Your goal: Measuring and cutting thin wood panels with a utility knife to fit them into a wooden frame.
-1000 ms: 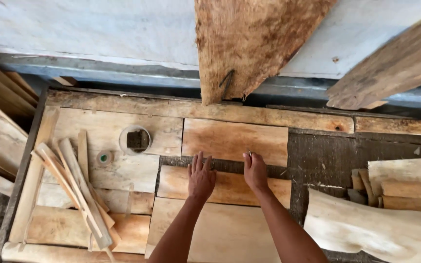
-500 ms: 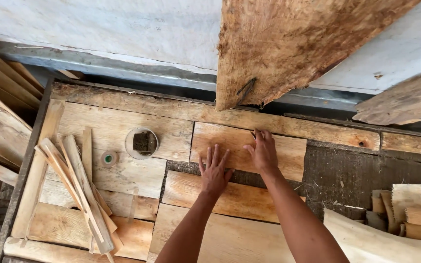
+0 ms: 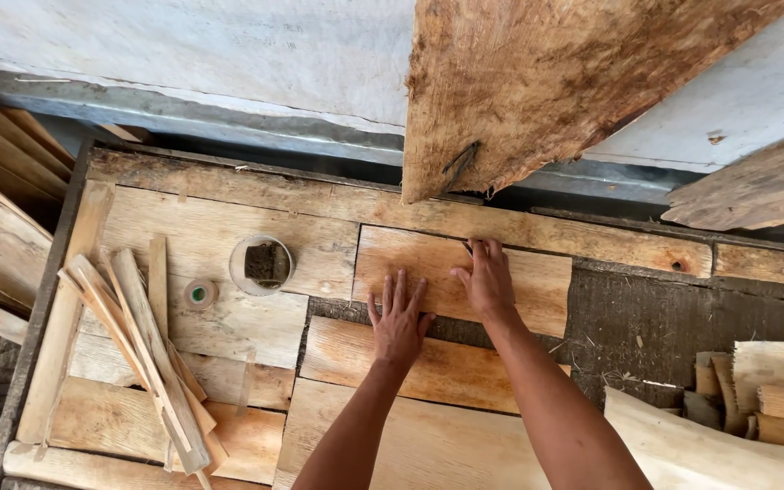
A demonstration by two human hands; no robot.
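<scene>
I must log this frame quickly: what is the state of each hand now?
Left hand: open, flat on the short wooden board, holding nothing.
Right hand: fingers bent at the board's far edge; a grip cannot be told.

Both your arms reach forward from the bottom of the view, bare to past the elbow, running side by side and angling slightly toward each other. Your left hand [image 3: 398, 318] lies palm down with the wrist straight, its fingers stretched out flat and spread a little, thumb out to the right side. Your right hand [image 3: 485, 277] sits a little farther forward, also palm down, its fingers held closer together and bent slightly at the knuckles, fingertips pressing down. The two hands are just beside each other, not touching, and neither one is closed around anything. Your right forearm looks longer in view, crossing from the lower right corner.
</scene>
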